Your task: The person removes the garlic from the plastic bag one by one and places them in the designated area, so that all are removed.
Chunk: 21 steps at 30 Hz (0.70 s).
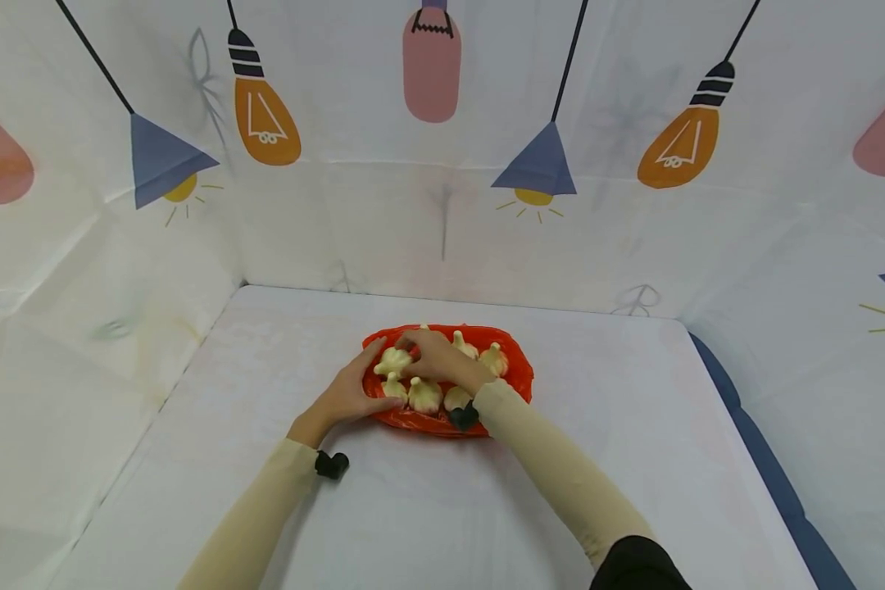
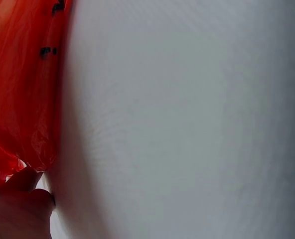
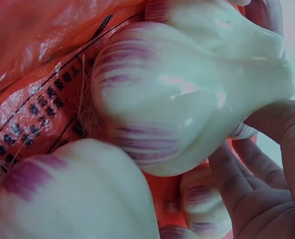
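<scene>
A red plastic bag [image 1: 518, 385] lies spread on the table with several pale garlic bulbs [image 1: 425, 396] on it. My left hand [image 1: 348, 395] grips the bag's left end, thumb along the near side and fingers reaching round the far side. In the left wrist view, the left fingers [image 2: 24, 180] meet the bag's edge. My right hand [image 1: 442, 359] reaches over the bulbs, its bent fingers and thumb around a bulb [image 1: 393, 361] at the left end. In the right wrist view, a large purple-striped bulb [image 3: 152, 94] partly hides the right hand [image 3: 267, 184].
The white table [image 1: 597, 442] extends around the bag. A white sheet [image 1: 442, 229] printed with lamps and bulbs hangs behind and at both sides. Dark blue padding [image 1: 763, 459] runs along the table's right edge. Black printed characters [image 3: 43, 104] mark the bag.
</scene>
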Motion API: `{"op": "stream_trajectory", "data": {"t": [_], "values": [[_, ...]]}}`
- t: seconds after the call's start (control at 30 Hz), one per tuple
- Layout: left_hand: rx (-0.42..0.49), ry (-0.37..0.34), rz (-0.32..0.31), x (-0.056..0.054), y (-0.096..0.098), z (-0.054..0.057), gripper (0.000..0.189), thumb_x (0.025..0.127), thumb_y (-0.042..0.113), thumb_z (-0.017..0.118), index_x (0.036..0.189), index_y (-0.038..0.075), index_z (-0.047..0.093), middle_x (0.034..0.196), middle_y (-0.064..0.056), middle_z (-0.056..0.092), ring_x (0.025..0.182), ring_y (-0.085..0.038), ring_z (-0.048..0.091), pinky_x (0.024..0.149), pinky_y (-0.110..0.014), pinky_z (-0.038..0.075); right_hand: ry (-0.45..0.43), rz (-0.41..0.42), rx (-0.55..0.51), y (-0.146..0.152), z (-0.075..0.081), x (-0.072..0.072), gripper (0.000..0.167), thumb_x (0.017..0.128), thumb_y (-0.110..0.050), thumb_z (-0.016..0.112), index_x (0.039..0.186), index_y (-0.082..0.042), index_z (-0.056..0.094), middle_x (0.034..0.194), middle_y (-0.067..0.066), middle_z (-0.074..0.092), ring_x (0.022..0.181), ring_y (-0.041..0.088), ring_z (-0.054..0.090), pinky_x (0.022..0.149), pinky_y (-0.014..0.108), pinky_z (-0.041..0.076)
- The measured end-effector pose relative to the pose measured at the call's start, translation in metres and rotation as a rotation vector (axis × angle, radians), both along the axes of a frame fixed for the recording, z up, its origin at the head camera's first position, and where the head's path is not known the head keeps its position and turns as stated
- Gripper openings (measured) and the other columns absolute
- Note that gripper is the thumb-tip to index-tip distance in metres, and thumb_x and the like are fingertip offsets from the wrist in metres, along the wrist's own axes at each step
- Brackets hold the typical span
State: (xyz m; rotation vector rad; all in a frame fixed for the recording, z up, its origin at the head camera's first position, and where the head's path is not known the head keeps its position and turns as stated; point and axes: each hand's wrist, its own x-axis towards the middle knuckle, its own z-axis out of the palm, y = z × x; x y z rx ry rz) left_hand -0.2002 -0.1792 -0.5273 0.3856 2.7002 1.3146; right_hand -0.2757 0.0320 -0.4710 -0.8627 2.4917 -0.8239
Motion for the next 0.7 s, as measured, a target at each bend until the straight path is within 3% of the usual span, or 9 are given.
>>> {"op": "stream_trajectory", "data": {"t": [0.3, 0.57, 0.7], "values": [[-0.012, -0.016, 0.008, 0.000, 0.001, 0.001, 0.118, 0.076, 0.060, 0.085, 0.166, 0.022, 0.019, 0.168, -0.006, 0.030, 0.153, -0.035, 0.032, 0.120, -0.062, 0.033, -0.025, -0.034, -0.048, 0.014, 0.002, -0.002, 0.036, 0.095, -0.027, 0.076, 0.126, -0.015, 0.063, 0.126, 0.000, 0.067, 0.110, 0.016, 0.065, 0.097, 0.032, 0.058], [0.007, -0.024, 0.004, 0.000, 0.004, 0.001, 0.120, 0.078, 0.054, 0.086, 0.166, 0.016, 0.015, 0.169, -0.009, 0.029, 0.152, -0.036, 0.034, 0.119, -0.060, 0.037, -0.024, -0.054, -0.100, 0.030, 0.020, -0.001, 0.040, 0.092, -0.026, 0.079, 0.126, -0.014, 0.063, 0.126, 0.007, 0.068, 0.111, 0.023, 0.070, 0.096, 0.037, 0.060], [0.004, 0.007, 0.004, 0.001, 0.006, 0.001, 0.118, 0.078, 0.054, 0.085, 0.166, 0.019, 0.015, 0.170, -0.007, 0.025, 0.153, -0.035, 0.031, 0.119, -0.062, 0.035, -0.066, -0.105, -0.160, 0.041, 0.028, 0.001, 0.038, 0.090, -0.028, 0.081, 0.123, -0.018, 0.064, 0.128, 0.003, 0.066, 0.109, 0.021, 0.071, 0.084, 0.034, 0.062]]}}
